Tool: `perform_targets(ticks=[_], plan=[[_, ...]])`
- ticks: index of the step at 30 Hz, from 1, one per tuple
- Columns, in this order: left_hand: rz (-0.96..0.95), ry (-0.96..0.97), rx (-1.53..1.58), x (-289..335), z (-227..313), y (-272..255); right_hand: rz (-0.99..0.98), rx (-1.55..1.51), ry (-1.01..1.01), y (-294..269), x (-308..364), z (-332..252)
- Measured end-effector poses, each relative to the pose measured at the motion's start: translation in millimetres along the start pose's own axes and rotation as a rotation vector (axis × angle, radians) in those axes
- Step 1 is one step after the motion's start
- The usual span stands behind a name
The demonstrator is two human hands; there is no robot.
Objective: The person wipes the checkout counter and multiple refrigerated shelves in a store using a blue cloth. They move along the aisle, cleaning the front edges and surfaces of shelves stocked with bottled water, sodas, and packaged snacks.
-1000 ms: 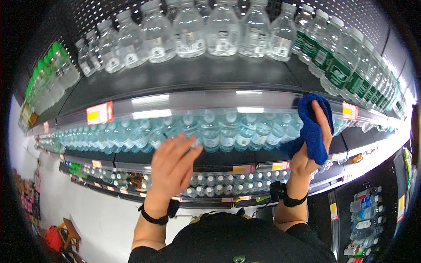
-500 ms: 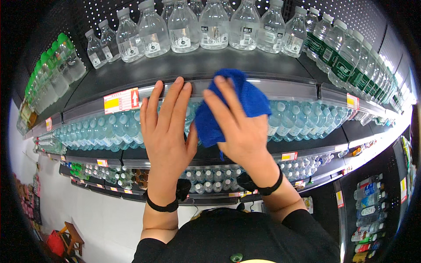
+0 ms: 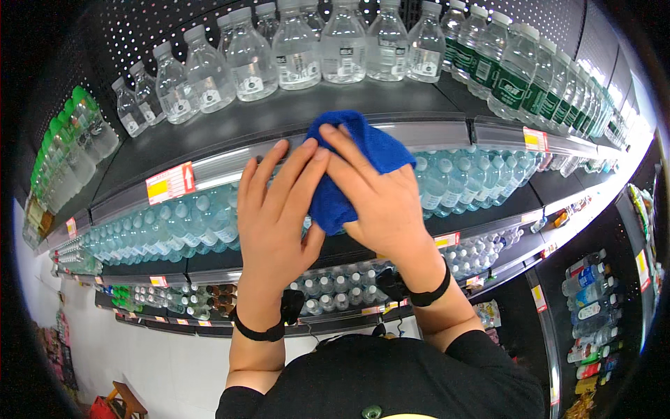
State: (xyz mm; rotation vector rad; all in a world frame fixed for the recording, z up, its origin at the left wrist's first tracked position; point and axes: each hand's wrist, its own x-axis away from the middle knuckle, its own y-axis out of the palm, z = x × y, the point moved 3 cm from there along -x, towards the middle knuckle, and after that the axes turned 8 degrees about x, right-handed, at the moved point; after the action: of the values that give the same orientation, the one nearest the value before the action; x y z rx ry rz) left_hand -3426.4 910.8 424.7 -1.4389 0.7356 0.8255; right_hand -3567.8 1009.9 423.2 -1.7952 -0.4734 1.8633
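My right hand (image 3: pixel 380 202) presses a blue cloth (image 3: pixel 387 150) against the clear front strip (image 3: pixel 440 134) of the upper shelf. Its index and middle fingers lie over the cloth, and part of the cloth hangs below the strip. Close beside it on the left, my left hand (image 3: pixel 276 216) reaches to the same strip with its fingers stretched out and nothing held. The left fingertips are near the cloth's left edge; whether they touch it I cannot tell. A red, white and yellow price tag (image 3: pixel 169 183) sits in the strip, left of my left hand.
Clear water bottles (image 3: pixel 296 56) stand along the upper shelf, with green-labelled bottles (image 3: pixel 513 84) to the right and green-capped bottles (image 3: pixel 73 143) to the left. Rows of pale blue bottles (image 3: pixel 453 178) fill the shelf below. A wooden stool (image 3: pixel 125 399) is on the floor at lower left.
My left hand has moved right along the strip, up to the right hand. The cloth stays under my right hand, its folds slightly shifted. The whole view has tilted a little.
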Motion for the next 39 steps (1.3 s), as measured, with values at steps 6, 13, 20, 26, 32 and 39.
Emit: perform_targets(ticks=[6, 13, 20, 26, 32, 39], plan=[[-0.001, 0.054, -0.002, -27, 36, 36, 0.097, 0.046, 0.120, -37, 28, 60], [0.135, 0.007, 0.269, -18, 51, 52, 0.206, -0.610, 0.311, -64, 51, 80], [0.122, -0.018, 0.646, -17, 55, 43, 0.029, -1.622, 0.675, -67, 54, 49], [-0.027, -0.645, 1.172, 17, 40, 51, -0.111, -1.553, 0.810, -38, 55, 46], [0.084, -0.526, 0.948, 39, 26, 42, -0.101, -1.510, 0.850, -24, 49, 40], [0.025, -0.288, 0.552, 46, 22, 41, -0.134, -1.570, 0.840, -10, 46, 18]])
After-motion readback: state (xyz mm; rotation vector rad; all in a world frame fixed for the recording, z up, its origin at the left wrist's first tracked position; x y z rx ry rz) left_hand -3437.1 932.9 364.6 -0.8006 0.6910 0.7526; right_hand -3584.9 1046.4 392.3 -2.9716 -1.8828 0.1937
